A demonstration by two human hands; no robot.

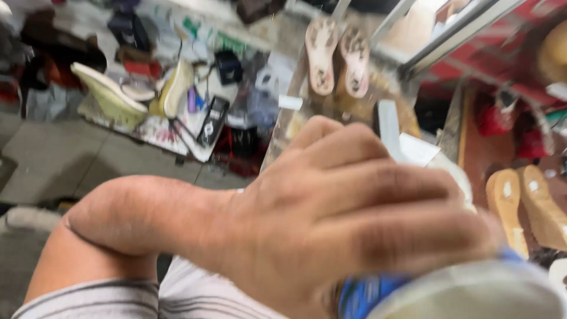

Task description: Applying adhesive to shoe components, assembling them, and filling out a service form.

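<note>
A: Item one, the left hand (348,218)?

B: Close to the lens, blurred, back of the hand up, fingers (390,183) laid flat and together over a can (466,292) with a blue side and a pale top, low right. Whether it clamps the can or only rests on it, I cannot tell.

A: Right hand?

B: Not in view. Only the left forearm crosses the striped shorts (118,298).

A: Anything under the fingers?

B: A white strip (391,127) stands up just behind the knuckles; its lower end is hidden.

A: Surroundings?

B: Two soles (338,56) upright above the hand, treads facing out. Two tan soles (528,210) at right. A cream wedge sole (109,94) on a low board at left, among dark clutter. Grey floor (53,159) below.

A: Handling note?

B: My judgement: the can sits at the frame's edge and the hand is moving fast. Slow down, wrap the fingers round the side and not across the top, and keep it upright so nothing spills on the shorts.
</note>
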